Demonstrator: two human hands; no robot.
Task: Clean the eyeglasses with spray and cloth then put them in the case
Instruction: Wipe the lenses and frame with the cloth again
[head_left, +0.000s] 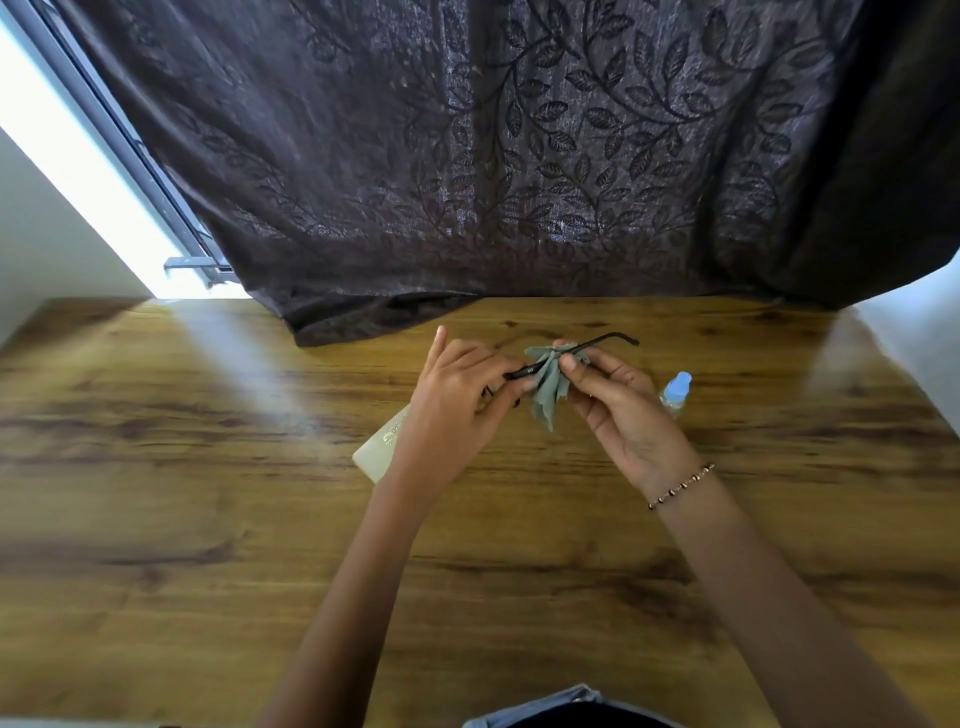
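table (208, 519): wood, bare near us | case (376, 451): flat on table, still unfilled | left hand (457, 410): we clasp eyeglasses (597, 344) aloft | right hand (618, 410): we pinch cloth (545, 387) round temple | spray bottle (677, 391): standing beside | stage: wiping underway, casing left

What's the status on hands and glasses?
Left hand grips eyeglasses; right hand pinches cloth on temple. Case shut. Nothing blocking.
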